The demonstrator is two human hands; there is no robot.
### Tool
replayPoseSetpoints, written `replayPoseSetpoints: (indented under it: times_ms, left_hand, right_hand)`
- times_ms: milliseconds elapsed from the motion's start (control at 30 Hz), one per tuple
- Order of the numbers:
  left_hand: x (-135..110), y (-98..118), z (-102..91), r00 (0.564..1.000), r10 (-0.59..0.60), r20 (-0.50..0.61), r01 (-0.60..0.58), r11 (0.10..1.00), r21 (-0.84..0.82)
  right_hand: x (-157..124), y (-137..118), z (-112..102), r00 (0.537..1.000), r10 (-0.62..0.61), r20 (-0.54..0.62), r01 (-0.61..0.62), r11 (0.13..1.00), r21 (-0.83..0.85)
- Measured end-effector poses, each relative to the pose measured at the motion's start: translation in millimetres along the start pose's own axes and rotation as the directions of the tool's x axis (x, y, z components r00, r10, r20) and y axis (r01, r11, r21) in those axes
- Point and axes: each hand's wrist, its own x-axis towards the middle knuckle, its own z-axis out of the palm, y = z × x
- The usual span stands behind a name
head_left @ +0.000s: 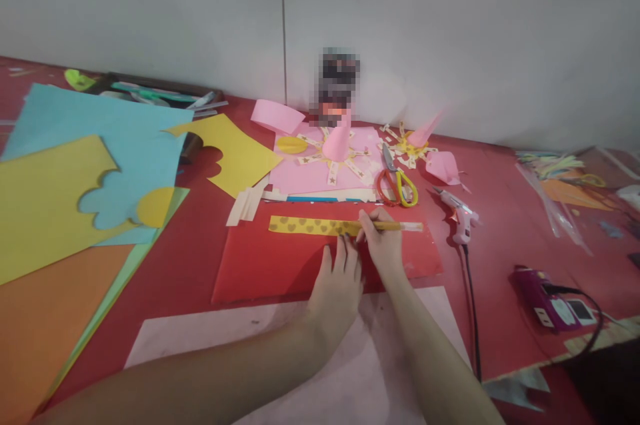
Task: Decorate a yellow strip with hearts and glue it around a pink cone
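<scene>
From the head-worn camera, looking down: a red table (500,265) with a red board (265,271) at the middle. On the board lies a yellow strip (300,225) marked with hearts, running left to right. The right hand (385,245) pinches a pen (393,226) between thumb and fingers at the strip's right end. The left hand (340,275) lies palm down to the near side, fingers slightly spread, tips at the strip's near edge. With so little of it held, the strip could slide or skew under pen pressure; fingers dragged over fresh ink could smudge it. Farther right, a glue gun (463,221) shows a red light; the right forearm (425,338) might snag its cord (471,305).
</scene>
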Motion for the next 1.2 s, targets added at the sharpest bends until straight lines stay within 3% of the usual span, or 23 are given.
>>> replayPoseSetpoints:
  times_ms: [333,633,867,1200]
  left_hand:
    - [0.5,0.3,3.3,1.0,-0.022,-0.019,0.022,1.0,-0.004]
    - [-0.1,0.3,0.7,0.999,-0.049,-0.016,0.048,0.998,-0.041]
    - [0.8,-0.1,0.4,0.999,-0.029,0.014,0.029,1.0,0.002]
    - [-0.4,-0.7,2.9,1.0,-0.017,0.011,0.016,0.999,0.039]
  right_hand:
    - [0.5,-0.8,1.1,1.0,-0.013,-0.005,0.013,0.999,-0.031]
    - [2.0,0.6,-1.3,0.997,0.022,-0.076,-0.018,0.998,0.064]
    - [0.9,0.1,0.6,1.0,0.013,0.006,-0.013,1.0,0.018]
    - [0.7,-1.9,-0.9,0.999,0.025,-0.031,-0.023,0.997,0.071]
